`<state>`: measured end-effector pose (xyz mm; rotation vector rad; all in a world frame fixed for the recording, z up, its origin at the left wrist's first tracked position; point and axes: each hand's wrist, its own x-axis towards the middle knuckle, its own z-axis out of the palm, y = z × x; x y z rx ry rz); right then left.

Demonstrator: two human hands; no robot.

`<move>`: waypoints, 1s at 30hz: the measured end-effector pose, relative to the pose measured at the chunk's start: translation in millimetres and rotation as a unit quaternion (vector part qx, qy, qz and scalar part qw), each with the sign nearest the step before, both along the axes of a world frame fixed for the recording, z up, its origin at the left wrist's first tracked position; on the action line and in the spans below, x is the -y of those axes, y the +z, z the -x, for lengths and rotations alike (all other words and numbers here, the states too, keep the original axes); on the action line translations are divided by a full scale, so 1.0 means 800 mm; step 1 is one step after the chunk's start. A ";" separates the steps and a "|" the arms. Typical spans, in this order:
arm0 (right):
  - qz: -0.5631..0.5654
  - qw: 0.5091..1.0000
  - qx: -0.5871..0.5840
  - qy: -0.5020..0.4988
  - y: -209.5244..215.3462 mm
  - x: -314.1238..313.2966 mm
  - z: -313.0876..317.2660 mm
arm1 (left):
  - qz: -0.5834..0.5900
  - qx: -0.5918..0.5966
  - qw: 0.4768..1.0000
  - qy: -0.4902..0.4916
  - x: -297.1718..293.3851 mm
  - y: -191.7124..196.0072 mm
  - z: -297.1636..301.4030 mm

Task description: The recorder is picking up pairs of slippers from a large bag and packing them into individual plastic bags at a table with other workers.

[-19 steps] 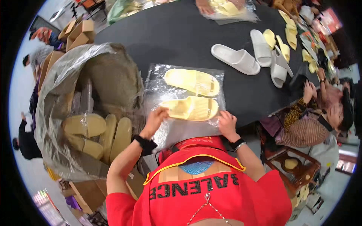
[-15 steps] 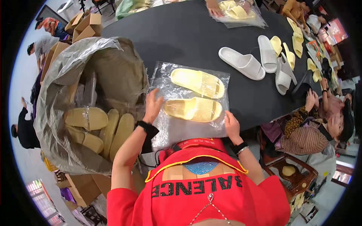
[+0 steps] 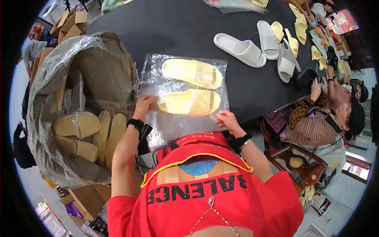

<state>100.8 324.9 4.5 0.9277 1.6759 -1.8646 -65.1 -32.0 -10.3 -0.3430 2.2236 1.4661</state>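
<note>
A clear plastic bag (image 3: 169, 128) lies flat on the dark table in front of me, with a pair of pale yellow slides inside. The upper slide (image 3: 179, 70) and the lower slide (image 3: 185, 102) lie side by side, toes to the right. At the bag's left edge, my left hand (image 3: 143, 106) has its fingers closed on the film beside the lower slide's heel. My right hand (image 3: 228, 121) pinches the bag's right edge, just below that slide's toe.
To my left stands an open woven sack (image 3: 37, 106) holding several yellow slides (image 3: 77, 124). Grey slides (image 3: 241, 49) and yellow ones (image 3: 292, 41) lie on the table (image 3: 166, 27) at far right. A seated co-worker (image 3: 312, 124) handles something dark beside a wooden chair (image 3: 296, 164).
Both hands have closed on the bag's edges; the left was spread above it before. My view has shifted, so the scene sits further left and higher. The far person's hands have left view.
</note>
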 end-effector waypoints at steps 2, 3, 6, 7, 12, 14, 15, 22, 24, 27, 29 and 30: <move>-0.018 0.999 -0.015 -0.047 0.003 -0.006 -0.004 | -0.073 0.075 0.994 -0.023 -0.002 0.045 -0.007; -0.036 0.995 -0.025 -0.089 0.004 -0.010 -0.009 | -0.142 0.035 0.989 0.014 -0.002 0.061 -0.018; -0.039 0.993 -0.031 -0.108 -0.006 -0.022 -0.019 | -0.258 -0.009 0.963 0.074 0.001 0.073 -0.062; -0.043 0.993 -0.029 -0.103 -0.009 -0.024 -0.021 | -0.335 0.017 0.940 0.055 0.004 0.075 -0.075; -0.109 0.989 -0.037 -0.090 -0.006 -0.040 -0.011 | -0.382 0.267 0.884 -0.028 0.017 0.092 -0.099; -0.104 0.990 -0.060 -0.070 0.008 -0.043 0.003 | -0.309 0.295 0.896 -0.119 0.014 0.091 -0.094; -0.104 0.991 -0.060 -0.066 0.017 -0.042 0.009 | -0.262 0.261 0.902 -0.225 0.002 0.097 -0.084; -0.101 0.987 -0.106 -0.065 -0.010 -0.048 0.024 | 0.150 -0.349 0.775 -0.505 -0.076 0.054 -0.005; -0.115 0.987 -0.096 -0.052 -0.004 -0.042 0.027 | 0.104 -0.348 0.827 -0.429 -0.114 0.056 0.004; -0.102 0.988 -0.082 -0.080 0.003 -0.037 0.028 | 0.191 -0.382 0.787 -0.445 -0.162 0.040 0.006; -0.084 0.987 -0.073 -0.113 -0.007 -0.041 0.022 | 0.226 -0.351 0.785 -0.458 -0.191 0.041 -0.002; -0.107 0.986 -0.069 -0.104 -0.012 -0.042 0.019 | 0.265 -0.317 0.783 -0.465 -0.197 0.042 -0.006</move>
